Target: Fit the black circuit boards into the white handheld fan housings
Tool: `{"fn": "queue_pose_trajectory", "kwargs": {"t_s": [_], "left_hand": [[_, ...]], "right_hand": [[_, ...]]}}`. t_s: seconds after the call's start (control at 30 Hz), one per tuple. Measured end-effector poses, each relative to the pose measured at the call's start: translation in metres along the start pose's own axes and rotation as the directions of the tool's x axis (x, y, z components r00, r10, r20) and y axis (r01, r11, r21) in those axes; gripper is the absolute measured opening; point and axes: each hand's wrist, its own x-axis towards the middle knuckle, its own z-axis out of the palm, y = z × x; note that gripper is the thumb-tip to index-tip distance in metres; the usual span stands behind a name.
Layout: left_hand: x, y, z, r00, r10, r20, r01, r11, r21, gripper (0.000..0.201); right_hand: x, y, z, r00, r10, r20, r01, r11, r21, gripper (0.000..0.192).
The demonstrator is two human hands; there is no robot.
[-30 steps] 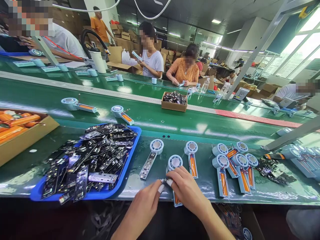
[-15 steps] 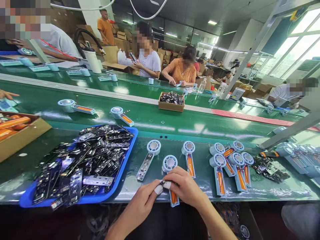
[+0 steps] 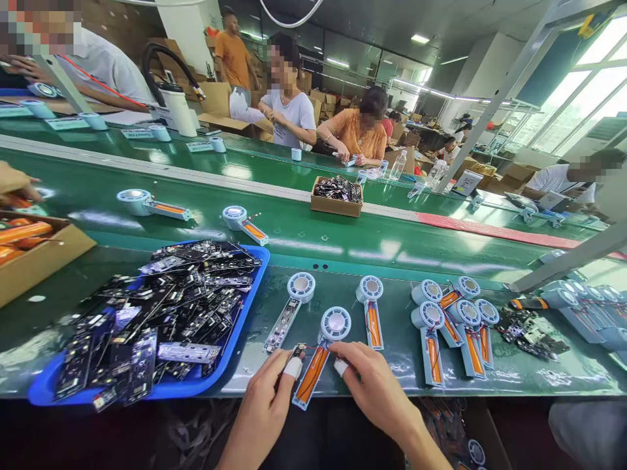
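Observation:
A pale blue handheld fan [image 3: 336, 322] lies in front of me, its handle open with an orange battery [image 3: 313, 373] and thin wires showing. My left hand [image 3: 269, 395], a white cover on its thumb, is closed on a narrow dark circuit board [image 3: 296, 352] left of the handle. A red wire runs between board and fan. My right hand [image 3: 375, 382] is at the handle's right, index finger by the fan's neck, thumb and finger apart; I cannot tell whether it touches a wire. Another fan [image 3: 300, 287] with a board in its handle lies beyond my left hand.
A blue tray [image 3: 259, 287] heaped with circuit boards stands at left, beside a cardboard box [image 3: 53, 267] of orange batteries. Several open fans [image 3: 431, 314] lie at right near loose boards [image 3: 531, 333]. A green conveyor [image 3: 304, 241] carries two fans. Co-workers [image 3: 360, 130] sit across it.
My hands have moved apart; the left went leftward with the circuit board. The fan's handle now slants to the lower left and shows more fully.

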Motion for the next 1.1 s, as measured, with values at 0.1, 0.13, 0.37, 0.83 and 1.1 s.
{"fn": "queue_pose_trajectory", "kwargs": {"t_s": [0.1, 0.13, 0.37, 0.83, 1.1], "left_hand": [[-0.001, -0.001, 0.000, 0.999, 0.027, -0.034, -0.025, 0.999, 0.037, 0.042], [-0.001, -0.001, -0.001, 0.998, 0.027, -0.058, -0.023, 0.998, 0.056, 0.043], [-0.006, -0.004, -0.006, 0.998, 0.064, -0.015, -0.062, 0.989, 0.131, 0.048], [-0.013, 0.005, 0.007, 0.969, 0.155, 0.193, -0.216, 0.908, 0.358, 0.066], [-0.011, 0.008, 0.009, 0.998, 0.062, -0.009, -0.061, 0.998, 0.034, 0.029]], "right_hand": [[0.010, -0.001, -0.002, 0.992, -0.005, -0.123, 0.021, 0.991, 0.135, 0.024], [0.013, -0.001, -0.003, 0.989, -0.006, -0.148, 0.032, 0.985, 0.171, 0.020], [0.028, 0.006, -0.003, 0.921, -0.333, -0.203, 0.320, 0.943, -0.095, 0.030], [0.032, -0.010, 0.016, 0.969, 0.072, -0.237, 0.028, 0.919, 0.392, 0.017], [0.028, -0.013, 0.011, 0.971, 0.030, -0.239, 0.044, 0.954, 0.298, 0.019]]}}
